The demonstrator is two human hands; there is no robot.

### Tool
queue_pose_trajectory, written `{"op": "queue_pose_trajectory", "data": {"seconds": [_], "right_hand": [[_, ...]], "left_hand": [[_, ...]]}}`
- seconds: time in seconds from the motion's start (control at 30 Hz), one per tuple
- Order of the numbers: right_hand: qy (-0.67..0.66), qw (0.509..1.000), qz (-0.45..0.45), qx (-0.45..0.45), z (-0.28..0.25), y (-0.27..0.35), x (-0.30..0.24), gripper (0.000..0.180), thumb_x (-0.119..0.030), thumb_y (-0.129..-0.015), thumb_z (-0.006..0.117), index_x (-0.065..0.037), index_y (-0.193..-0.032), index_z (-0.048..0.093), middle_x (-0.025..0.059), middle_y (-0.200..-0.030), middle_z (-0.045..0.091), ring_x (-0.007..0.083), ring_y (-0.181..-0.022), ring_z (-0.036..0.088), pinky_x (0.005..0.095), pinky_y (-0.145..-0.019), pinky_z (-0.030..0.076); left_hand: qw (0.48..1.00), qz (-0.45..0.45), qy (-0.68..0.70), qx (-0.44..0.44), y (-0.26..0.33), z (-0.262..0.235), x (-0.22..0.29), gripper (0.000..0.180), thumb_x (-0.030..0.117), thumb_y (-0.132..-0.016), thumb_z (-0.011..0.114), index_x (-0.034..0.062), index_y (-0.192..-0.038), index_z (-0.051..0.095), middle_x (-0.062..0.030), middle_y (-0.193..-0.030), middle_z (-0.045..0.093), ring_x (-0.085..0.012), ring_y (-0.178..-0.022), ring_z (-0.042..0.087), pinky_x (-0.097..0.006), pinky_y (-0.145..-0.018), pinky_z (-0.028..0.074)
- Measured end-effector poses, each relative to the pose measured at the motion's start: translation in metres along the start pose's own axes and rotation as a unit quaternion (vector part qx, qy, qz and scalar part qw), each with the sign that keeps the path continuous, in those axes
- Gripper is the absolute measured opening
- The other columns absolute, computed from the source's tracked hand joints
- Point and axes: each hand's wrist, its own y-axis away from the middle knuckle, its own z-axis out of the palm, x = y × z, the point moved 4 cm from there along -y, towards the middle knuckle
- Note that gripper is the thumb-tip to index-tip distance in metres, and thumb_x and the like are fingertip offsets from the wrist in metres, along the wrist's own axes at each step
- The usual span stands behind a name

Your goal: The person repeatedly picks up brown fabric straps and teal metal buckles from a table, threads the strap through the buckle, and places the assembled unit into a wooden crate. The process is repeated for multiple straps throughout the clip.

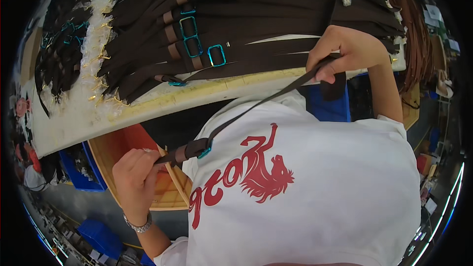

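Note:
A dark brown webbing strap (256,106) stretches slantwise between my two hands, in front of the white shirt. My left hand (135,175), lower at the left, pinches one end of it. Close to that hand, a lighter brown loop (182,154) and a blue-green metal buckle (205,151) sit on the strap. My right hand (350,49), bent at the wrist over the table edge, grips the strap's other part between thumb and fingers. A dark piece hangs below that hand; whether it belongs to the same strap I cannot tell.
A pale table (162,113) carries a thick row of dark straps (256,10) with rectangular buckles (217,55) and clear-wrapped gold hardware (101,44). More dark straps (59,64) lie at the far left. Brown cords (411,29) hang at the right. Below are a wooden box (111,152) and blue bins (335,103).

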Motion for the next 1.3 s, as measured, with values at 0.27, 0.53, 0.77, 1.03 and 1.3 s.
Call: {"op": "queue_pose_trajectory", "data": {"seconds": [0.27,0.53,0.77,1.03,1.3], "right_hand": [[0.039,0.928,0.149,0.341,-0.117,0.165,0.115,0.014,-0.013,-0.098,0.075,-0.002,-0.105,0.079,-0.0018,-0.069,0.064,0.0031,-0.051,0.053,0.0207,-0.047,0.038],[0.311,0.6,-0.055,0.735,-0.235,0.329,0.144,0.058,-0.032,-0.108,0.07,-0.003,-0.059,0.06,0.0029,-0.049,0.045,0.0129,-0.044,0.026,0.0352,-0.05,0.025],[0.538,0.504,0.209,0.642,-0.254,0.332,0.285,0.027,-0.032,-0.107,0.068,-0.007,-0.102,0.077,0.0065,-0.091,0.077,0.0245,-0.078,0.072,0.038,-0.073,0.055],[0.427,0.628,-0.044,0.649,-0.257,0.06,0.139,0.02,-0.022,-0.1,0.073,-0.006,-0.112,0.077,0.012,-0.101,0.079,0.0323,-0.09,0.075,0.041,-0.082,0.059],[0.446,0.784,-0.149,0.406,-0.263,-0.228,0.074,0.024,-0.033,-0.094,0.075,-0.01,-0.102,0.078,0.0125,-0.096,0.077,0.0367,-0.096,0.074,0.0492,-0.081,0.058]], "left_hand": [[0.997,-0.063,-0.029,0.047,-0.016,-0.053,-0.038,0.021,0.0,-0.076,0.084,-0.003,-0.092,0.07,-0.0115,-0.078,0.066,-0.022,-0.067,0.059,-0.035,-0.062,0.044],[0.985,-0.118,0.103,0.079,-0.105,-0.103,-0.116,0.024,0.017,-0.101,0.073,-0.0021,-0.09,0.066,0.0052,-0.073,0.054,-0.0029,-0.065,0.042,-0.024,-0.058,0.031],[0.97,0.054,-0.206,0.115,-0.212,-0.049,-0.114,0.032,0.022,-0.099,0.078,-0.0047,-0.084,0.066,-0.0169,-0.072,0.064,-0.0295,-0.061,0.057,-0.041,-0.061,0.042],[0.958,0.02,-0.248,0.143,-0.203,-0.036,-0.124,0.033,0.021,-0.097,0.079,-0.0011,-0.078,0.063,-0.0181,-0.074,0.064,-0.0382,-0.066,0.062,-0.044,-0.061,0.046],[0.953,0.03,-0.27,0.134,-0.196,-0.031,-0.098,0.021,0.018,-0.094,0.08,0.0019,-0.098,0.067,-0.0137,-0.101,0.071,-0.0352,-0.095,0.066,-0.046,-0.082,0.05]]}}
